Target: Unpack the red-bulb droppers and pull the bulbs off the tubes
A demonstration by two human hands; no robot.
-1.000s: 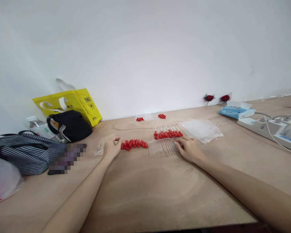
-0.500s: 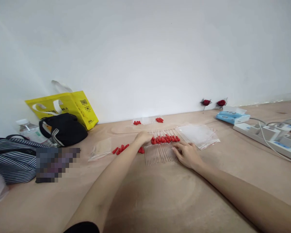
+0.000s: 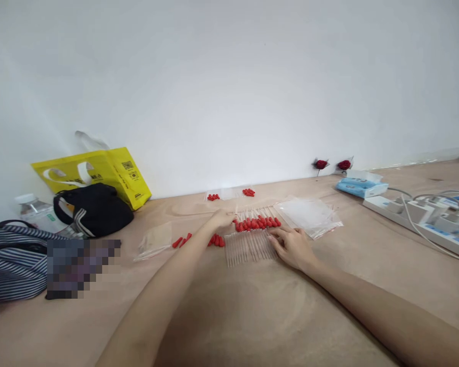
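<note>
My left hand (image 3: 224, 218) is at the left end of a row of droppers with red bulbs (image 3: 257, 223). Its fingers are pinched together, seemingly on one dropper whose thin clear tube points away from me. Several clear tubes (image 3: 248, 250) lie side by side just below the row. My right hand (image 3: 292, 247) rests on the table at the right end of the row, fingers stretched and slightly bent, its fingertips by the tubes. Loose red bulbs (image 3: 217, 240) lie under and beside my left forearm, with more red bulbs (image 3: 181, 240) further left.
Clear plastic bags (image 3: 309, 216) lie to the right, another bag (image 3: 153, 242) to the left. Small red piles (image 3: 248, 192) sit near the wall. A yellow bag (image 3: 132, 178), black pouch (image 3: 99, 211) and bottle (image 3: 40, 211) stand left; tissues (image 3: 361, 186) and a power strip (image 3: 416, 224) right.
The view has shifted slightly. My left hand has moved a little at the left end of the row, and a thin tube now shows by its fingers. My right hand stays beside the tubes.
</note>
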